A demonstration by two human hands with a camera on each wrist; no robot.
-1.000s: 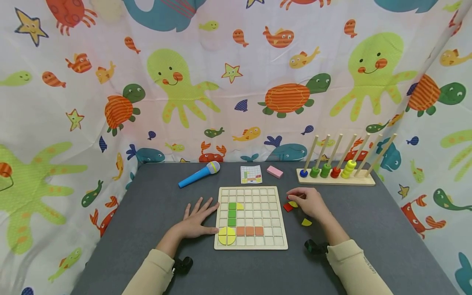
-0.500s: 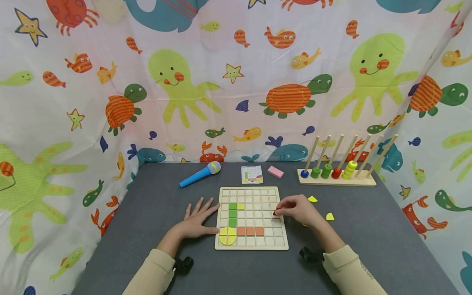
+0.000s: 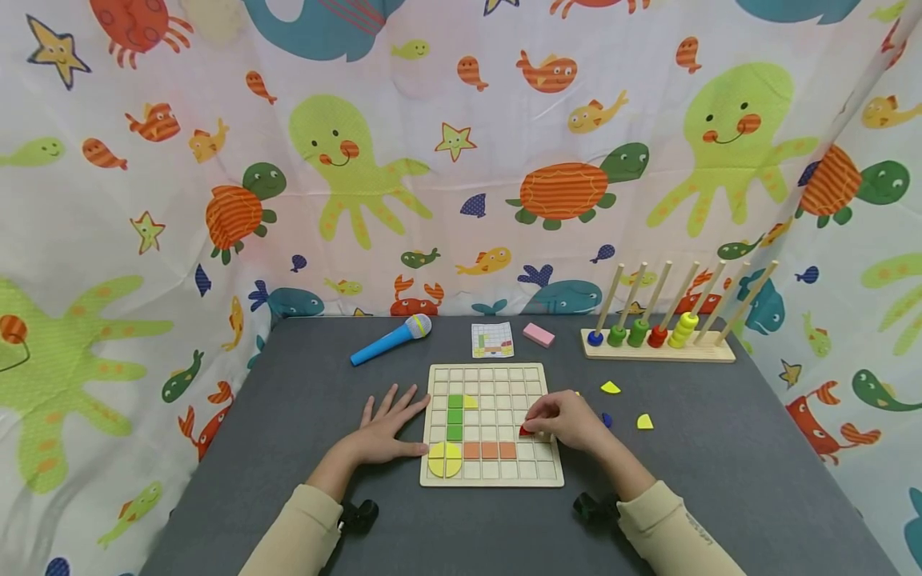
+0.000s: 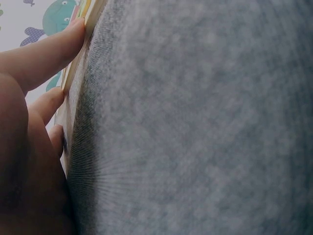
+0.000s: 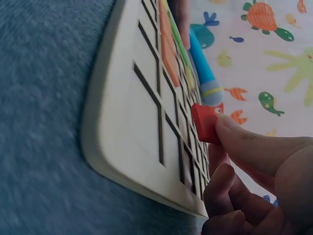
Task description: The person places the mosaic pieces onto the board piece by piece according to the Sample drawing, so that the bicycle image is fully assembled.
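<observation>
My right hand (image 3: pixel 565 418) pinches a small red tile (image 5: pixel 204 123) between thumb and fingers. In the head view this tile is over the right part of a wooden grid board (image 3: pixel 492 484), just above the row of orange square tiles (image 3: pixel 489 451). My left hand (image 3: pixel 385 430) lies with fingers spread on the table, thumb and index fingertip at the board's left edge. A column of green tiles (image 3: pixel 454 417) sits in the grid, with a yellow quarter-round piece (image 3: pixel 471 402) beside its top. Below, yellow quarter-rounds form a circle (image 3: pixel 444 461).
Yellow quarter-rounds (image 3: pixel 644 422) and a blue piece (image 3: pixel 607 419) lie right of the board. Behind it are a printed pattern card (image 3: pixel 493 341), a pink block (image 3: pixel 539 335) and a blue toy microphone (image 3: pixel 389 342). A peg stand with coloured rings (image 3: pixel 659 355) stands at the back right.
My right hand has moved left from the loose pieces onto the board with the red tile. Yellow and blue pieces now show where it was. My left hand has stayed put.
</observation>
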